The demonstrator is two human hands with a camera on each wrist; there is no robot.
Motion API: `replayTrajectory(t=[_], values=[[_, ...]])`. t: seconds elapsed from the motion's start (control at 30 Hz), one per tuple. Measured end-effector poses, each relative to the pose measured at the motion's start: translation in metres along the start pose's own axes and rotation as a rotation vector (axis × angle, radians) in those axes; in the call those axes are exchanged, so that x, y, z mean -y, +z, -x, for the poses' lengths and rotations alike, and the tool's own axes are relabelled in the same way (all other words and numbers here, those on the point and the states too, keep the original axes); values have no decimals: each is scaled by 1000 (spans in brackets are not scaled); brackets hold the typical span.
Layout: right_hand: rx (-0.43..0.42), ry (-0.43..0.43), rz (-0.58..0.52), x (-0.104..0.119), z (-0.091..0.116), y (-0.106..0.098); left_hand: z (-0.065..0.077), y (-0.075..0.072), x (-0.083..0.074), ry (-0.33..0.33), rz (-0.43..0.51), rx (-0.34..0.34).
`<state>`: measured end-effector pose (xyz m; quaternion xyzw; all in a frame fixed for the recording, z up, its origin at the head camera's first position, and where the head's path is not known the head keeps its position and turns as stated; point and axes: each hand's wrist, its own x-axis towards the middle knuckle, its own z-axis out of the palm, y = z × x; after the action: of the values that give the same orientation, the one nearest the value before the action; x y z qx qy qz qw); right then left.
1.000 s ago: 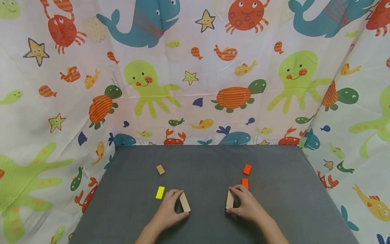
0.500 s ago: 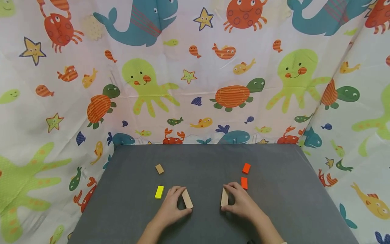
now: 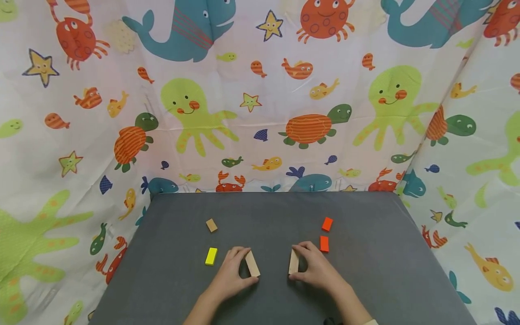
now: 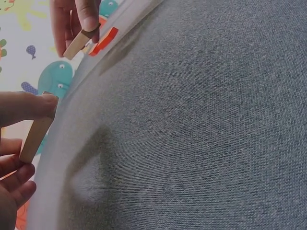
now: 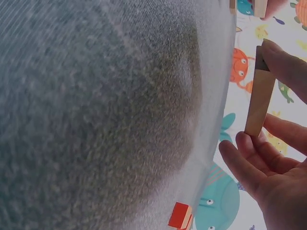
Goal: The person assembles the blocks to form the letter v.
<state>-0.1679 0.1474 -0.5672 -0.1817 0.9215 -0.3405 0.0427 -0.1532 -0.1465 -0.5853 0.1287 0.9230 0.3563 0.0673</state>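
My left hand (image 3: 232, 273) pinches a plain wooden block (image 3: 252, 263) by its two ends, thumb at the near end and fingers at the far end. Across from it, my right hand (image 3: 315, 265) grips a second plain wooden block (image 3: 294, 262) the same way. The two blocks face each other across a gap, the left one slanted, the right one nearly straight. In the left wrist view the left block (image 4: 37, 134) is held above the cloth, its shadow falling on the surface. The right wrist view shows the right block (image 5: 260, 96) between thumb and fingertips.
A yellow block (image 3: 211, 256) lies left of the left hand, with a small wooden block (image 3: 211, 225) behind it. Two red blocks, one nearer (image 3: 324, 243) and one farther (image 3: 327, 224), lie behind the right hand. A patterned curtain (image 3: 260, 149) hangs behind the grey table (image 3: 268, 212).
Both hands have moved inward with their wooden blocks, the right one farther, so the gap between the blocks has narrowed. The yellow, red and small wooden blocks stay put.
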Motion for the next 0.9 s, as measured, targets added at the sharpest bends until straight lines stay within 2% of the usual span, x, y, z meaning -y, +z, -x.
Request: replayTrajectory(t=[0.3, 0.57, 0.9], values=[[9, 29, -1, 1, -4, 7, -4, 7, 1, -3, -7, 13], [17, -14, -13, 5, -8, 13, -8, 12, 2, 12, -10, 16], [50, -5, -15, 5, -13, 17, -17, 18, -3, 23, -32, 29]])
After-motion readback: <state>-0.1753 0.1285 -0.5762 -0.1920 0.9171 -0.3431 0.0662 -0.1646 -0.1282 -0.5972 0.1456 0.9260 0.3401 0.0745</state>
